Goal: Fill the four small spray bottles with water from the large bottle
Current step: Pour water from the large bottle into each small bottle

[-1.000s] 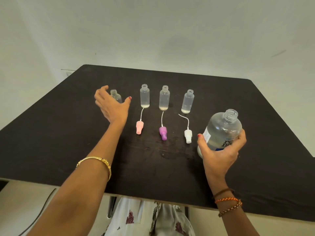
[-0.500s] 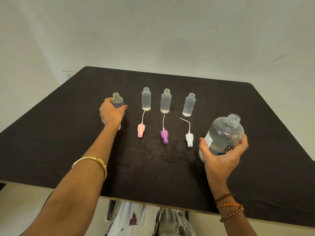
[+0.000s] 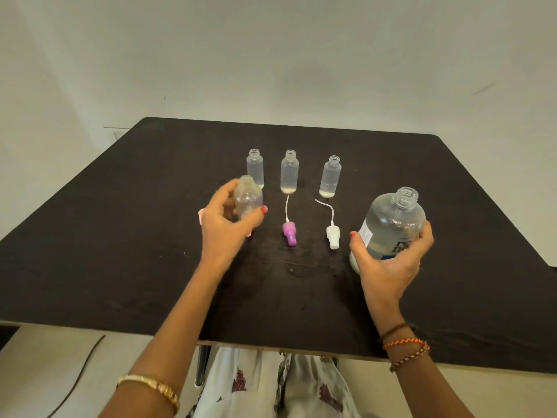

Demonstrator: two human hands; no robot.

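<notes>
A small spray bottle (image 3: 247, 198), uncapped and blurred, is lifted off the table (image 3: 120, 236) in the left hand (image 3: 224, 224), thumb and fingers curled round it. Behind stand three more open small bottles (image 3: 255, 167), (image 3: 289, 173), (image 3: 330, 176). The right hand (image 3: 388, 260) grips the open large bottle (image 3: 391, 221), tilted. A purple spray cap (image 3: 290, 233) and a white spray cap (image 3: 333, 236) lie between.

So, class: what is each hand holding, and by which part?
Left hand grips a small bottle round its body; right hand grips the large bottle round its lower body.
</notes>
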